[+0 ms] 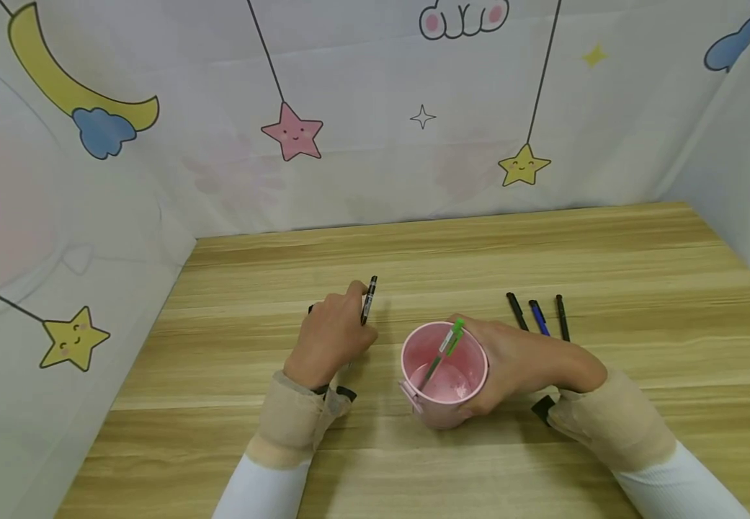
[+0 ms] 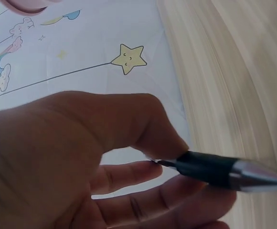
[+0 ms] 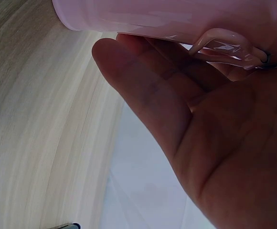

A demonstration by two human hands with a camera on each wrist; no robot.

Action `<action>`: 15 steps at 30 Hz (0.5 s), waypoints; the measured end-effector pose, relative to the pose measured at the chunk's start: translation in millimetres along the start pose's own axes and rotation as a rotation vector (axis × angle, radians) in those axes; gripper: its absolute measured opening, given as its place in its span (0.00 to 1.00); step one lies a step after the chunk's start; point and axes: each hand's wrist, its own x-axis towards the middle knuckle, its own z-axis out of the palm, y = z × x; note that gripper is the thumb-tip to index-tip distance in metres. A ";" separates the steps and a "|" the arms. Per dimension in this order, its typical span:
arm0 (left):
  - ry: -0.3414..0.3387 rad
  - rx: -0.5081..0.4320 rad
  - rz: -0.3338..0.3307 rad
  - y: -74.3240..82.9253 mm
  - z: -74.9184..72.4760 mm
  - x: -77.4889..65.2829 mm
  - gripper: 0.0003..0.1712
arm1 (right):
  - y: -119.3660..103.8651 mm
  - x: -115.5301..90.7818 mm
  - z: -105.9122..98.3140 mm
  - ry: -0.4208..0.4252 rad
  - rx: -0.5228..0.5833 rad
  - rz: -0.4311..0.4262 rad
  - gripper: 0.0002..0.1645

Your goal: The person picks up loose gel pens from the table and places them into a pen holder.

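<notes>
My left hand (image 1: pixel 334 337) pinches a black pen (image 1: pixel 369 300), which points up and away from the tabletop in the head view. In the left wrist view the pen's silver cone end (image 2: pixel 260 176) sticks out past the thumb and fingers. My right hand (image 1: pixel 511 357) holds a pink bucket (image 1: pixel 442 416) from its right side, fingers curved along the wall. Inside the bucket a pen with a green cap (image 1: pixel 456 330) leans to the right. The bucket's handle loop (image 3: pixel 224 40) lies near the palm in the right wrist view.
Right of the bucket, beyond the right hand, lie a black pen (image 1: pixel 516 310), a blue pen (image 1: pixel 539 317) and another black pen (image 1: pixel 563 317). A small dark tip (image 1: pixel 310 308) shows behind the left hand. A patterned white curtain (image 1: pixel 375 144) borders the wooden table (image 1: pixel 413 476).
</notes>
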 end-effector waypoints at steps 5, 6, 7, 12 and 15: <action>0.060 -0.021 0.024 2.1 -1.1 0.4 0.33 | 3.2 0.2 0.2 -0.001 -0.002 -0.001 0.50; 0.075 -0.023 0.033 2.5 -1.3 0.2 0.33 | 5.4 0.2 0.3 -0.002 0.001 0.002 0.50; 0.090 -0.026 0.040 2.9 -1.5 0.0 0.33 | 8.0 0.1 0.5 -0.002 0.004 0.005 0.50; 0.141 -0.038 0.071 4.3 -2.0 -1.1 0.33 | 18.9 -0.2 1.3 0.001 -0.016 0.021 0.51; 0.157 -0.043 0.080 4.7 -2.1 -1.6 0.33 | 13.7 0.3 1.0 0.003 -0.016 0.019 0.50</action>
